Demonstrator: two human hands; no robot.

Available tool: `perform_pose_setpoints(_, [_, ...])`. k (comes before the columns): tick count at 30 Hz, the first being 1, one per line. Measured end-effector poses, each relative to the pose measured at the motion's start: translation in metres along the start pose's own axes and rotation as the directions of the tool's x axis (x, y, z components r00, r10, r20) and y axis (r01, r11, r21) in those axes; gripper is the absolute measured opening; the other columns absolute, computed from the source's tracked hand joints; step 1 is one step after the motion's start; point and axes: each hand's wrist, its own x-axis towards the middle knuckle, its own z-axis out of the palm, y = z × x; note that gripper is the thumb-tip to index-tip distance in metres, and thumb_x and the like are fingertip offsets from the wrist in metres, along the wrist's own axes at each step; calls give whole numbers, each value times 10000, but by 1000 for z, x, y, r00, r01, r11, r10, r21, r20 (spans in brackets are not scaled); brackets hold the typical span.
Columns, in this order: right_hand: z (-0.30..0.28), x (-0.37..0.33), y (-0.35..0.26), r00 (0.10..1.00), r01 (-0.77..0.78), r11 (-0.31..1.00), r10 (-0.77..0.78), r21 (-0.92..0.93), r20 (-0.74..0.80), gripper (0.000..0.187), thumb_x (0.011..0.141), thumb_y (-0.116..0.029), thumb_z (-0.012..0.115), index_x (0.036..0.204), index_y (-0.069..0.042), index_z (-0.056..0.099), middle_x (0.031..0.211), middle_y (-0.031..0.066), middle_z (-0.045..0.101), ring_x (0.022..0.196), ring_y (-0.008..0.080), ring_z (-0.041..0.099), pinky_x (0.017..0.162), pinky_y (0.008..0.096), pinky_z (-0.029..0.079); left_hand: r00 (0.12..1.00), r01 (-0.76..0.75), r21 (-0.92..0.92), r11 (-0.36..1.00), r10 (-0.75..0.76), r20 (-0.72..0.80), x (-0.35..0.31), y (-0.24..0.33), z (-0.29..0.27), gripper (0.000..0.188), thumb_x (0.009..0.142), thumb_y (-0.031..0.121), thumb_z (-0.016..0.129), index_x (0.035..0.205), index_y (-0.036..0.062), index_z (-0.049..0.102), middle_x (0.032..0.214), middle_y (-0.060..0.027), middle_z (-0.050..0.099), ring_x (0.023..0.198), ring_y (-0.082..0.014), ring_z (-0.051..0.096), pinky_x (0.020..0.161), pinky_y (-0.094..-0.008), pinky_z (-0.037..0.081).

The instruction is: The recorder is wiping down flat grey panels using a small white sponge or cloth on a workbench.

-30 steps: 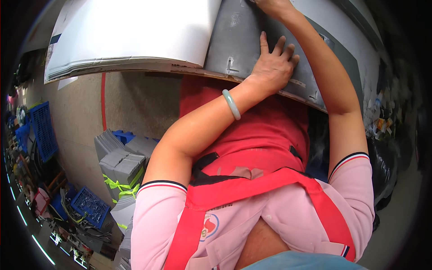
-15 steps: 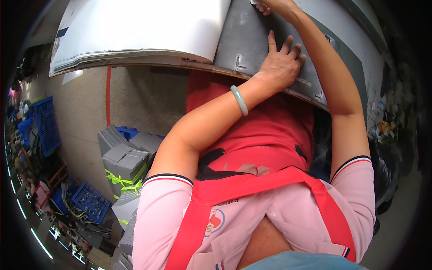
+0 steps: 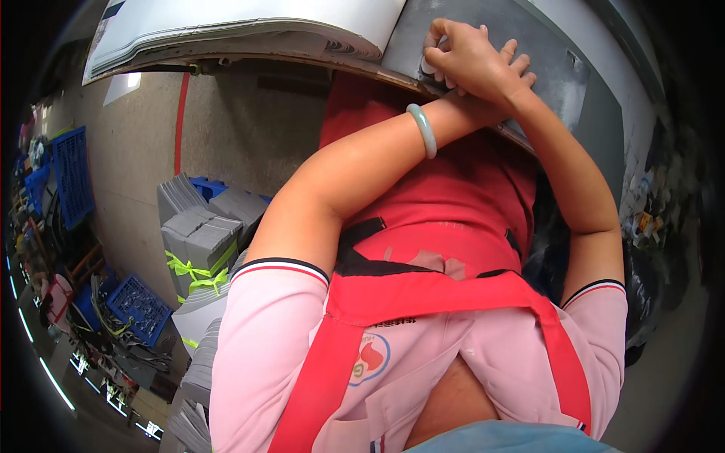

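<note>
On the worktable lies a grey board (image 3: 411, 38) with pale smudges. My left hand (image 3: 521, 66) rests on it with fingers stretched out, largely covered by my right arm. Crossing over it, my right hand (image 3: 477, 64) has its fingers curled in a pinch near the board's front edge. A small whitish piece (image 3: 428, 65) shows between those fingers; its kind cannot be made out. To the left of the board is a thick stack of large white sheets (image 3: 249, 23), its near edges curling up.
Bundles of grey cut pieces (image 3: 200, 234) tied with bright green strips stand on the floor at my left. Farther left are blue plastic crates (image 3: 140, 306). The table's front edge (image 3: 355, 64) runs before my red apron. Dark plastic bags (image 3: 646, 294) lie at my right.
My right hand has come toward me with the whitish piece, from the far part of the board to its front edge, and now crosses over my left hand. The view has shifted slightly.
</note>
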Motion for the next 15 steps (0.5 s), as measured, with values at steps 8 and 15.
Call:
perform_pose_setpoints(8, [1,-15,12,932,342,920,-358,-192,-57,189,954,-193,637,1081,-53,648,743,91,672,657,218,662,730,368,544,992,40,36,999,-44,117,1,2,-9,483,939,471,530,1357,231,565,1511,-71,464,1447,-321,393,1121,-764,187])
perform_pose_setpoints(15, [4,-23,17,916,317,791,-399,-524,-49,231,938,-274,675,1066,-82,687,1005,115,713,947,333,675,927,398,484,995,26,28,999,-28,93,0,-1,1,460,941,464,531,1333,227,574,1484,-63,470,1469,-322,351,1117,-758,189])
